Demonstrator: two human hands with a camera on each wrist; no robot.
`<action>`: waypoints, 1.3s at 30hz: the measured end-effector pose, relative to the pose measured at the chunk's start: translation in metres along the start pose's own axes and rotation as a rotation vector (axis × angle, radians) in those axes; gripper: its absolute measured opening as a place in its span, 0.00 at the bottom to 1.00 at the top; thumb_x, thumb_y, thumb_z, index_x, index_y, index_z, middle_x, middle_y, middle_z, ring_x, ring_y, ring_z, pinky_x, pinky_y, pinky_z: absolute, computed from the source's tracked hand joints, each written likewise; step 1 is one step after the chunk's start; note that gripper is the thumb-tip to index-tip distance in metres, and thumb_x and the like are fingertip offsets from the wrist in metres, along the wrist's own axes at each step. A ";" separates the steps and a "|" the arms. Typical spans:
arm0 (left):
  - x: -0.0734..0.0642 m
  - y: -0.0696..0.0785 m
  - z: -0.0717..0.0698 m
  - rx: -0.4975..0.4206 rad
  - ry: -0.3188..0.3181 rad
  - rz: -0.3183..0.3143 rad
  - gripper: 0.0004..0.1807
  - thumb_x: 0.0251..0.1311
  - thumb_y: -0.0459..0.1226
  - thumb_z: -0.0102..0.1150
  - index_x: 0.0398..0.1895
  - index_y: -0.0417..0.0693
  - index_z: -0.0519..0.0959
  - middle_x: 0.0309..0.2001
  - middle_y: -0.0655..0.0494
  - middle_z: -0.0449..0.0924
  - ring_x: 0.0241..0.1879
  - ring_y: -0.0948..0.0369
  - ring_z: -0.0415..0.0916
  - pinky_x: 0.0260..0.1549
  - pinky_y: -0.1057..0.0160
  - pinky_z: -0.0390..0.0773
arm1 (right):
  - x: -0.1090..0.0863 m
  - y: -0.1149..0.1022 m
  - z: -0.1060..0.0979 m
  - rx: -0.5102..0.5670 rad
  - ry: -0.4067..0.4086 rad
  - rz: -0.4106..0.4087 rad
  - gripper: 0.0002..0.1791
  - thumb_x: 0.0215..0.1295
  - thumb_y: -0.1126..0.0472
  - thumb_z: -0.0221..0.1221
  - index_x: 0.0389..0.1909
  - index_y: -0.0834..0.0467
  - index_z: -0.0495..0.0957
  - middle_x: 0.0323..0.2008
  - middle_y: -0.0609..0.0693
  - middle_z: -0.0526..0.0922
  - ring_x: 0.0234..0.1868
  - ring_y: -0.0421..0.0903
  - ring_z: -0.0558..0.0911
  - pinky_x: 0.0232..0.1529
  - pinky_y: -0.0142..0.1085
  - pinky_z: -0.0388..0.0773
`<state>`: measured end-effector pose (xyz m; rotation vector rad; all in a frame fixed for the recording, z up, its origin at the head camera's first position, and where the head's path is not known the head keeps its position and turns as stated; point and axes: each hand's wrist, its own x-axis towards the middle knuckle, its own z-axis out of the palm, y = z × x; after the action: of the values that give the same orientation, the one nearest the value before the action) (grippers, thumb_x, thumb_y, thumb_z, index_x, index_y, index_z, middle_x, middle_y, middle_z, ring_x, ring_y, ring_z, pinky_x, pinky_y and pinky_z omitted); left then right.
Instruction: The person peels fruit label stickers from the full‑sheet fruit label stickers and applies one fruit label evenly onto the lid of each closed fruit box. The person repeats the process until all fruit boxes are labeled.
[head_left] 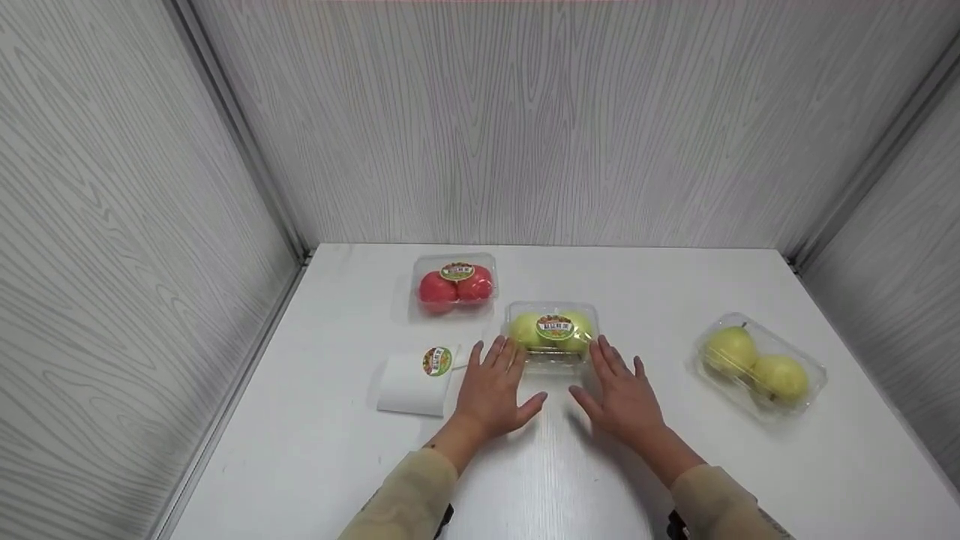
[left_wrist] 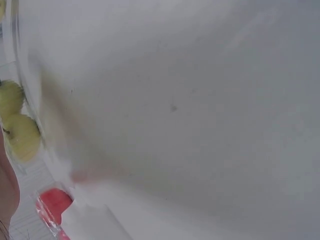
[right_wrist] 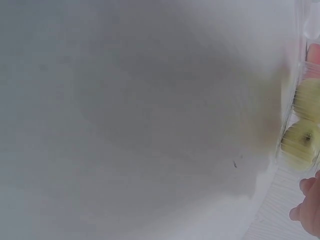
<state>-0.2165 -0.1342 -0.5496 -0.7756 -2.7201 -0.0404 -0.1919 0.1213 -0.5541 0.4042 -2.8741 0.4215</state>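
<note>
A clear plastic box (head_left: 553, 367) with two round yellow-green fruits (head_left: 576, 334) and an oval label (head_left: 555, 327) on its lid sits mid-table. My left hand (head_left: 491, 394) lies at its near left corner, fingers straight and thumb spread. On the opposite side my right hand (head_left: 622, 394) has its straight fingertips at the near right corner. Both hands seem to touch the box, though the exact contact is hard to tell. The fruits (left_wrist: 22, 135) show at the edge of the left wrist view; in the right wrist view the boxed fruits (right_wrist: 300, 142) appear beside some fingers (right_wrist: 311, 210).
Behind to the left stands a clear box of red fruits (head_left: 456, 289), labelled on top. A curved white sheet (head_left: 412, 386) bearing one round sticker (head_left: 437, 361) lies left of my left hand. To the right, a box of yellow-green fruits (head_left: 757, 367) shows no label. Grey panels (head_left: 525, 120) surround the table.
</note>
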 end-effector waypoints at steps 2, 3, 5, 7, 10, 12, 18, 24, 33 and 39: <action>0.001 0.000 0.000 0.002 -0.011 -0.004 0.47 0.72 0.70 0.43 0.77 0.44 0.71 0.77 0.45 0.69 0.79 0.48 0.61 0.76 0.38 0.57 | 0.001 0.001 0.000 -0.008 -0.005 0.000 0.49 0.76 0.38 0.57 0.83 0.65 0.55 0.83 0.61 0.55 0.80 0.61 0.62 0.76 0.68 0.52; 0.002 0.000 0.000 0.004 -0.014 -0.006 0.47 0.72 0.70 0.43 0.77 0.44 0.71 0.77 0.45 0.69 0.79 0.48 0.61 0.76 0.38 0.57 | 0.002 0.001 0.001 -0.011 -0.009 0.001 0.49 0.76 0.38 0.57 0.83 0.65 0.54 0.83 0.61 0.55 0.80 0.61 0.62 0.76 0.68 0.52; 0.004 -0.001 0.000 0.011 -0.021 -0.010 0.47 0.72 0.70 0.42 0.77 0.45 0.71 0.77 0.46 0.69 0.79 0.49 0.61 0.75 0.38 0.58 | 0.004 0.002 0.001 -0.011 -0.014 0.001 0.49 0.76 0.38 0.57 0.83 0.65 0.54 0.83 0.61 0.55 0.80 0.60 0.62 0.76 0.68 0.52; 0.006 -0.001 -0.001 0.016 -0.022 -0.014 0.47 0.72 0.70 0.42 0.76 0.45 0.72 0.76 0.46 0.70 0.78 0.49 0.62 0.75 0.39 0.59 | 0.005 0.002 0.001 -0.008 -0.017 0.002 0.49 0.76 0.38 0.57 0.83 0.66 0.54 0.83 0.61 0.55 0.80 0.60 0.62 0.76 0.68 0.52; 0.008 -0.002 -0.001 0.023 -0.033 -0.020 0.47 0.72 0.71 0.41 0.77 0.45 0.71 0.77 0.46 0.70 0.78 0.49 0.61 0.75 0.39 0.58 | 0.008 0.003 0.001 0.001 -0.022 0.008 0.49 0.76 0.38 0.57 0.83 0.65 0.54 0.83 0.60 0.55 0.81 0.60 0.61 0.77 0.67 0.52; 0.009 -0.003 -0.001 0.021 -0.046 -0.025 0.48 0.72 0.71 0.41 0.78 0.45 0.71 0.77 0.45 0.69 0.79 0.49 0.60 0.76 0.39 0.57 | 0.009 0.003 0.001 0.007 -0.026 0.012 0.49 0.76 0.38 0.57 0.83 0.65 0.54 0.83 0.60 0.55 0.81 0.60 0.61 0.77 0.67 0.52; 0.012 -0.004 -0.001 0.020 -0.071 -0.030 0.48 0.72 0.71 0.41 0.79 0.44 0.69 0.78 0.45 0.68 0.79 0.49 0.60 0.76 0.39 0.57 | 0.012 0.005 0.003 0.009 -0.022 0.010 0.48 0.76 0.38 0.58 0.82 0.66 0.55 0.82 0.63 0.56 0.80 0.62 0.63 0.75 0.69 0.53; 0.018 -0.007 -0.002 0.028 -0.088 -0.034 0.48 0.72 0.71 0.40 0.80 0.45 0.68 0.78 0.46 0.67 0.80 0.49 0.59 0.76 0.39 0.56 | 0.019 0.006 0.002 0.008 -0.014 0.002 0.48 0.76 0.39 0.57 0.82 0.66 0.56 0.82 0.62 0.56 0.79 0.62 0.63 0.75 0.69 0.54; 0.027 -0.012 -0.003 0.019 -0.102 -0.040 0.48 0.72 0.70 0.42 0.80 0.45 0.67 0.78 0.46 0.67 0.80 0.49 0.58 0.77 0.39 0.55 | 0.031 0.007 -0.001 0.021 -0.051 0.020 0.48 0.77 0.39 0.57 0.83 0.66 0.53 0.83 0.61 0.53 0.81 0.61 0.61 0.76 0.68 0.51; 0.035 -0.014 -0.003 0.010 -0.133 -0.043 0.48 0.72 0.70 0.42 0.80 0.45 0.67 0.79 0.45 0.66 0.80 0.48 0.57 0.77 0.39 0.54 | 0.038 0.010 -0.001 0.003 -0.048 0.011 0.48 0.76 0.39 0.57 0.82 0.67 0.54 0.83 0.63 0.54 0.80 0.62 0.61 0.75 0.69 0.53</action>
<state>-0.2513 -0.1288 -0.5348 -0.7417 -2.8601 0.0157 -0.2310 0.1221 -0.5467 0.4046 -2.9238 0.4232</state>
